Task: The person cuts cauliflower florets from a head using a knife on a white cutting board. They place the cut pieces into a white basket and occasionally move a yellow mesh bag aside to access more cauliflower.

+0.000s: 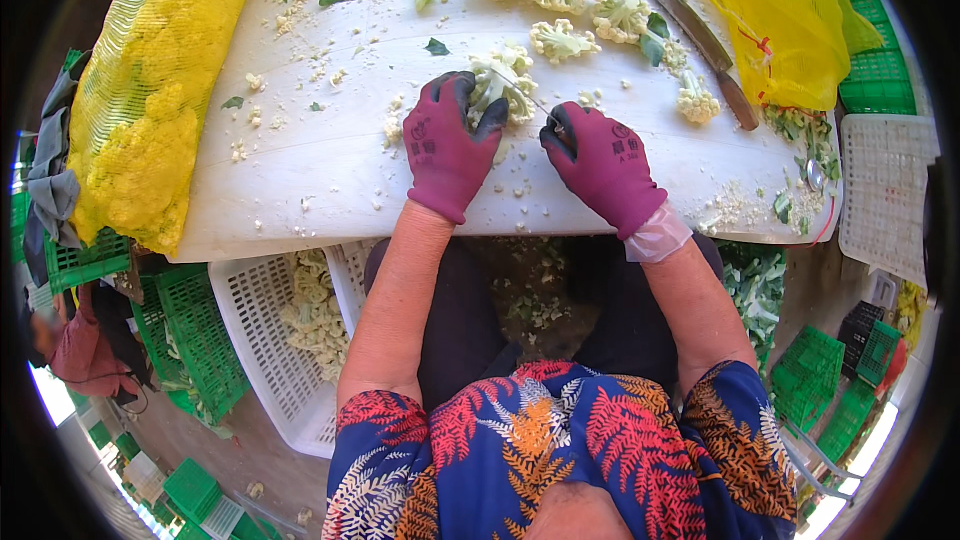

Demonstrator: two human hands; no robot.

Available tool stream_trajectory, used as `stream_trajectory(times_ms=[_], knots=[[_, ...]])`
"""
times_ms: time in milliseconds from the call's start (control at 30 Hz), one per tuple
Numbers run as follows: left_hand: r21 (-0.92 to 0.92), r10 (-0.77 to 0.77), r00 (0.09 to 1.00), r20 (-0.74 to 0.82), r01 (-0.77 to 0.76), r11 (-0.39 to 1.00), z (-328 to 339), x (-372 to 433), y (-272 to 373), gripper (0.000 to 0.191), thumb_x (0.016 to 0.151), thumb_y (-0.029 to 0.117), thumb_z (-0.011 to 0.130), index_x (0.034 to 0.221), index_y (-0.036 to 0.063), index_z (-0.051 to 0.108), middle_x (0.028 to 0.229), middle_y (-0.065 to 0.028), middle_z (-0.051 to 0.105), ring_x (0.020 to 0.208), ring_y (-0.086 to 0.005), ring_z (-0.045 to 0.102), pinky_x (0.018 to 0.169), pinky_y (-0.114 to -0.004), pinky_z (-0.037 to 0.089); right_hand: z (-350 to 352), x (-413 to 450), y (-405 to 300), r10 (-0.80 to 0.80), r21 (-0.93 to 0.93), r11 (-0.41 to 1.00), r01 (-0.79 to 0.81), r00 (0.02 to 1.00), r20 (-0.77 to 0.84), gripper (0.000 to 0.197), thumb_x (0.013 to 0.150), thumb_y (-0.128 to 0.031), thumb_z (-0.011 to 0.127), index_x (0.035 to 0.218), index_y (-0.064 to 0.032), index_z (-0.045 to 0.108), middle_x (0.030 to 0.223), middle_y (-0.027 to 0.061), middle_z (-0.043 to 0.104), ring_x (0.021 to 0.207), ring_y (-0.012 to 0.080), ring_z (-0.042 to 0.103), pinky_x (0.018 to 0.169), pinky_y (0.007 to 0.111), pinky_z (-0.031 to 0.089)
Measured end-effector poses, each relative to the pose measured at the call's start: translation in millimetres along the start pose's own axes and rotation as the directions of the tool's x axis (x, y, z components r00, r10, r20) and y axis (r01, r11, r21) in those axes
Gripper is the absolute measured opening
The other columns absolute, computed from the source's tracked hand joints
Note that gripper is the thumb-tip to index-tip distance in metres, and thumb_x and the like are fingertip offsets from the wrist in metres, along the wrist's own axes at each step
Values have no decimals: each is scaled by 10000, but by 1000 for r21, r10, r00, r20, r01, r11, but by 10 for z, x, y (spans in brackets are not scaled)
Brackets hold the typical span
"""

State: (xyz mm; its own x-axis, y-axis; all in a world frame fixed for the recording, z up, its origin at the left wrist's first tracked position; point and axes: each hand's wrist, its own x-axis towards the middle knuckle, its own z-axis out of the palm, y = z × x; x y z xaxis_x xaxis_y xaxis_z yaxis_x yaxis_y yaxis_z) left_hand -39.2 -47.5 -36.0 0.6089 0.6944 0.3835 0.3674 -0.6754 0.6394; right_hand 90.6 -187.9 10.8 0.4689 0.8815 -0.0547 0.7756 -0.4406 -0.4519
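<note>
My left hand (453, 142), in a purple and black coated glove, grips a cauliflower piece (504, 82) on the white table (322, 157). A small knife (529, 96) is in my right hand (596, 157), gloved alike; its thin blade reaches over that piece, and my fingers hide the handle. Further back lie several more cauliflower florets (561, 40), some with thick stems. At the right rests a larger knife (694, 26) with a dark, stained blade and a wooden handle. Crumbs and bits of green leaf are scattered around both hands.
A full yellow mesh bag (150, 105) stands along the table's left side; another yellow mesh bag (780, 22) lies back right. Below the front edge, a white plastic basket (262, 337) holds florets. Green crates (191, 337) stand at the left. A white crate (886, 195) adjoins the right edge.
</note>
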Motion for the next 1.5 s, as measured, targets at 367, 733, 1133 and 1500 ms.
stream_trajectory(times_ms=[367,733,1133,1500], knots=[[68,16,999,45,-19,998,-3,-17,42,294,764,144,765,1010,47,636,1063,-153,628,910,-314,646,781,-383,525,98,155,111,11,38,999,-18,980,197,265,891,-299,614,977,-50,588,909,185,665,885,373,643,778,459,501],[19,-4,997,79,2,1000,-116,-30,-2,284,783,81,724,1055,43,656,1069,-140,648,969,-314,648,834,-385,519,122,145,232,209,549,719,-426,886,413,352,860,-345,627,958,-7,610,886,211,656,854,370,630,786,443,485],[-14,135,965,224,-135,991,-115,308,106,300,804,149,730,1083,77,646,1005,-123,652,887,-323,648,782,-389,520,92,197,311,165,396,877,-273,944,285,300,870,-328,605,954,-40,616,915,203,667,896,384,638,805,452,497],[-158,33,878,477,48,986,-348,335,101,485,858,131,717,1314,66,563,1270,-126,595,1122,-216,605,963,-335,486,-359,55,560,174,781,526,-336,942,288,232,867,-242,672,952,-28,646,737,78,633,632,115,581,581,289,475]])
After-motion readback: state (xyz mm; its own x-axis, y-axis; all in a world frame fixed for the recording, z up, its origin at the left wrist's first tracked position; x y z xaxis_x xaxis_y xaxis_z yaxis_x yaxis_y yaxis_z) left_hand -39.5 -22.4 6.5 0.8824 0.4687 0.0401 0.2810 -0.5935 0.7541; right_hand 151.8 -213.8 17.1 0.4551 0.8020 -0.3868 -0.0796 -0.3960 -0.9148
